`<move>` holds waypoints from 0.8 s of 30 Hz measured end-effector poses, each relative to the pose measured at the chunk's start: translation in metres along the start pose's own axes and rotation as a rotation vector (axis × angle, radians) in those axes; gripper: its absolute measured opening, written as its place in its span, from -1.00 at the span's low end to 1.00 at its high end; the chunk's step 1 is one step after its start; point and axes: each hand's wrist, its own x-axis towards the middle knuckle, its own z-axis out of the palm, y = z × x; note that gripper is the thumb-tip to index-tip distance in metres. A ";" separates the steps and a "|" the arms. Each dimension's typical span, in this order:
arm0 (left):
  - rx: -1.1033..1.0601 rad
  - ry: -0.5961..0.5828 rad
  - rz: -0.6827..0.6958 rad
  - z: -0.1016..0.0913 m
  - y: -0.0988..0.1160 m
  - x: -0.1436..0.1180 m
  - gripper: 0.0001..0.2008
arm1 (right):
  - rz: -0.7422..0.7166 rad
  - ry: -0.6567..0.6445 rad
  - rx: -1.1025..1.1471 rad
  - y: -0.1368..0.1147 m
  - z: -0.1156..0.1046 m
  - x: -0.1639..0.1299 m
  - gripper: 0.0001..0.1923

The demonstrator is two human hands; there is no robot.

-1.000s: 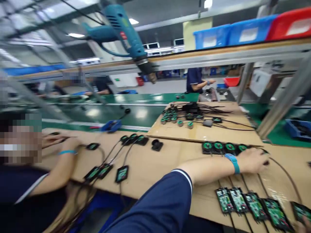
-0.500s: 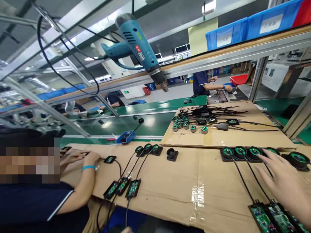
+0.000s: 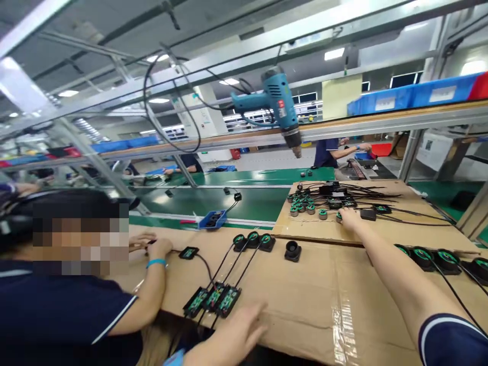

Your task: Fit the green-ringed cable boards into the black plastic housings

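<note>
My right hand (image 3: 349, 218) reaches across to the raised cardboard sheet, its fingers closed round a small round part with a green circuit board top (image 3: 339, 217). Part of that piece is hidden by the fingers. Beside it lie another round part (image 3: 323, 214) and a cluster of similar ones (image 3: 301, 207). My left hand (image 3: 238, 328), slightly blurred, hovers over the near cardboard with its fingers apart and nothing in them. Just beyond it are several black cases with green circuit boards (image 3: 227, 300), cabled to round black housings (image 3: 266, 241).
A lone black housing (image 3: 293, 251) stands mid-cardboard. More wired housings (image 3: 446, 260) sit at right. A blue heat gun (image 3: 282, 101) hangs overhead. At left, a co-worker's arm (image 3: 147, 284) rests on the bench. A blue tray (image 3: 212, 219) lies by the green belt (image 3: 251, 203).
My right hand has moved from the wired housings at right to the round parts on the raised cardboard. My left hand has come up into view. The view has shifted.
</note>
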 end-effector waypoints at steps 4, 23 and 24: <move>-0.181 0.149 -0.018 0.064 0.022 0.064 -0.33 | -0.018 0.008 -0.048 -0.005 -0.011 0.001 -0.67; -0.388 0.444 -0.063 0.137 0.024 0.132 -0.63 | -0.362 0.444 0.479 -0.113 0.032 -0.129 -0.60; -0.385 0.441 -0.059 0.137 0.024 0.131 -0.63 | -0.360 0.427 0.483 -0.113 0.030 -0.129 -0.60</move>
